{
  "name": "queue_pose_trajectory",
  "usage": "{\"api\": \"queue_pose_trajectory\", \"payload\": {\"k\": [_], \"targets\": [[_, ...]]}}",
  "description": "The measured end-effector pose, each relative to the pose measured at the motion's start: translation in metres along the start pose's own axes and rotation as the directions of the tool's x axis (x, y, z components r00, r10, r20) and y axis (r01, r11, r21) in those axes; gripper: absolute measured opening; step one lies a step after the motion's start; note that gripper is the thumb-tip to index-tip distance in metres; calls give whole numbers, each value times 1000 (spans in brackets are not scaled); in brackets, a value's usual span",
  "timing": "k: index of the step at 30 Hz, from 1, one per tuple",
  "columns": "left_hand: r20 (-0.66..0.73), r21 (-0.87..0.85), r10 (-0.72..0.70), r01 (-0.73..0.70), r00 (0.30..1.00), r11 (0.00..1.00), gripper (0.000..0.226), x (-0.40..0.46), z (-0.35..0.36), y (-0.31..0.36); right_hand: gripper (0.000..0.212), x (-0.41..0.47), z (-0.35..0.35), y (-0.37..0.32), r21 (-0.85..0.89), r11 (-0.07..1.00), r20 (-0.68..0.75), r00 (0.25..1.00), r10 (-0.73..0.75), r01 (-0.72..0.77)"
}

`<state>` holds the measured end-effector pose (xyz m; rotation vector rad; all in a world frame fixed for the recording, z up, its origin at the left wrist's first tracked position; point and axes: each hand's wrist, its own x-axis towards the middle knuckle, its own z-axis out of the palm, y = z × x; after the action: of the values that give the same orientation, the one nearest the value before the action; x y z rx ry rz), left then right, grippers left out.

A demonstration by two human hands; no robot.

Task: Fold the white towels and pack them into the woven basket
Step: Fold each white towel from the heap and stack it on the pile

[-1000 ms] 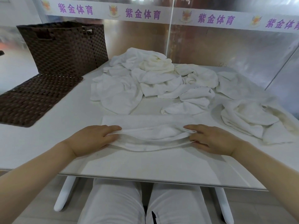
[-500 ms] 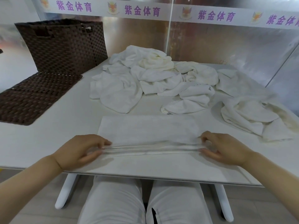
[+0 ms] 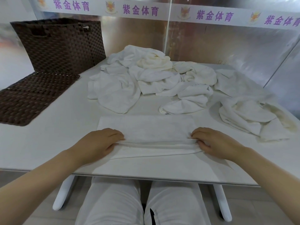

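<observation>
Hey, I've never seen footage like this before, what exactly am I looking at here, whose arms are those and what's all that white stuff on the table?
There is no machine here. A person wears a camera on their head, looking forward and down, so you see their own arms and lap. That is the only view.

The left hand and right hand each pinch one end of a flat white towel lying at the near edge of the white table, gathering its near edge into a fold.

Behind it lies a pile of crumpled white towels, with more crumpled towels at the right. At the far left stands a dark brown woven basket; a flat woven panel, possibly its lid, lies in front of it. Whether the basket holds anything cannot be seen.
</observation>
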<state>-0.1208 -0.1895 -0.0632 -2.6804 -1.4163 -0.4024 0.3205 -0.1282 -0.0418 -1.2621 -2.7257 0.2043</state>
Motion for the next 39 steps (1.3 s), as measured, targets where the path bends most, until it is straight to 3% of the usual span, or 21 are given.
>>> {"api": "queue_pose_trajectory", "payload": {"k": [4,7,9,11,13,16,18,23,26,28,30,33,37,39], "targets": [[5,20,-66,66,998,998,40,4,-7,-4,31,15,-11,-5,-34,993,2,993,114,-114],[-63,11,-116,117,991,993,49,15,-27,1,40,32,-29,0,-83,995,-174,984,41,-56],[-179,44,-64,73,982,996,44,18,-34,6,39,36,-42,3,-116,993,-325,946,-19,-20],[-193,76,6,9,981,997,45,14,-25,14,39,29,-48,6,-141,990,-378,925,-40,-15],[-142,145,95,-75,985,987,45,-1,-2,21,40,13,-36,8,-111,994,-279,960,-34,3],[-62,103,60,-53,996,993,60,-26,22,14,44,-15,-3,5,4,999,-53,998,46,-45],[3,7,24,-25,1000,1000,43,-34,21,6,43,-26,4,3,96,988,-62,990,128,-122],[171,-96,38,-22,984,995,52,-37,7,-5,37,-20,-8,-9,159,977,-22,988,150,-145],[184,-123,46,-24,982,992,49,-32,-1,-10,33,0,-16,-12,245,928,-64,950,304,-280],[187,-156,15,15,982,988,48,-29,-5,-12,21,22,-17,-8,364,846,-156,870,467,-389],[194,-164,3,30,981,986,48,-28,-7,-11,28,44,-14,-2,396,769,-77,816,572,-502],[176,-163,18,11,984,987,46,-32,-6,-10,39,65,-12,3,341,710,119,778,617,-616],[95,-151,64,-49,993,987,50,-44,-6,-18,28,76,-15,3,480,652,86,771,631,-587],[82,-142,114,-102,990,985,53,-49,-3,-22,27,75,-14,1,462,660,99,774,625,-592]]}}
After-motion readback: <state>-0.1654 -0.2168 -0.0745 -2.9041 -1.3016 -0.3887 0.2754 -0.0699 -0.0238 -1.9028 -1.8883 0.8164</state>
